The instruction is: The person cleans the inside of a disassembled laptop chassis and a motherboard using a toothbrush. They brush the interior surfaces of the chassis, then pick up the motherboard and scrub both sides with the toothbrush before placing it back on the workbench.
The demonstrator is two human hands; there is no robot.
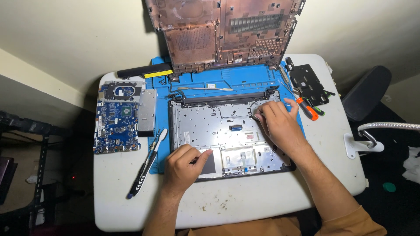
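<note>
A white table (pixel 245 199) with rounded corners, smudged along its near edge, stands against a pale wall in a dim room, with dark shelving at the far left and a black chair back (pixel 366 91) at the right. From the left: one blue circuit board (pixel 116 126) lies flat near the table's left edge, with one silver drive (pixel 147 112) just beside it. One long black bar with a yellow label (pixel 145 71) lies behind them at the table's back edge. One slim dark-and-white pry tool (pixel 148 162) rests at a slant, its tip on the edge of one blue work mat (pixel 245 78). On the mat lies one opened laptop base (pixel 221 129), its silver inner metal plate exposed; one dark bottom cover (pixel 223 32) leans upright against the wall behind it. The left hand (pixel 186 168) rests on the base's near-left corner, fingers curled and pressed onto it, holding nothing that can be seen. The right hand (pixel 278 122) is over the base's far-right area, fingertips pinched together at a thin cable (pixel 238 112) near the hinge; whether they actually grip it cannot be told. To the right lie one black bracket (pixel 309 83) and one orange-handled screwdriver (pixel 307 109). One white clamp with a metal gooseneck (pixel 372 133) is fixed to the table's right edge.
</note>
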